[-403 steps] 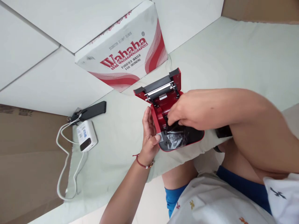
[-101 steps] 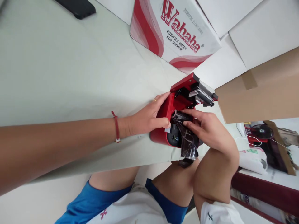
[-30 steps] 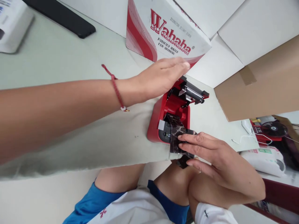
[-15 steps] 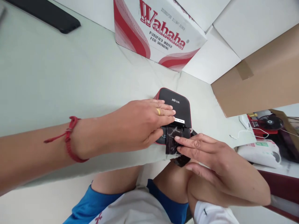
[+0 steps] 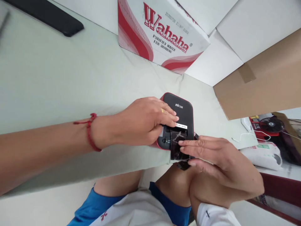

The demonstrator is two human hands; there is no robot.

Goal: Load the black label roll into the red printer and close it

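A small black device with red sides (image 5: 184, 113), lettered FEIE on its lid and looking like a label printer, lies near the table's front edge. My left hand (image 5: 147, 121) rests flat on the lid, fingers stretched and side by side, a ring on one. From the device's front end a strip of dark glossy film (image 5: 176, 150) hangs over the table edge. My right hand (image 5: 216, 157) has two fingertips on this film, with the thumb below at its lower side; the rest of that grip is hidden. Beside the film, a recess in the device shows.
A Wahaha water carton (image 5: 162, 37) stands at the back. Brown cardboard (image 5: 261, 75) leans at the right. A black long object (image 5: 51, 15) lies at the far left. Right of the table are a white pack (image 5: 261, 153), a white cable and a black disc-like part (image 5: 271, 124).
My left hand has slid a little toward the right and its fingers have drawn closer together. More of the recess beside the film shows. The right thumb is nearer the film.
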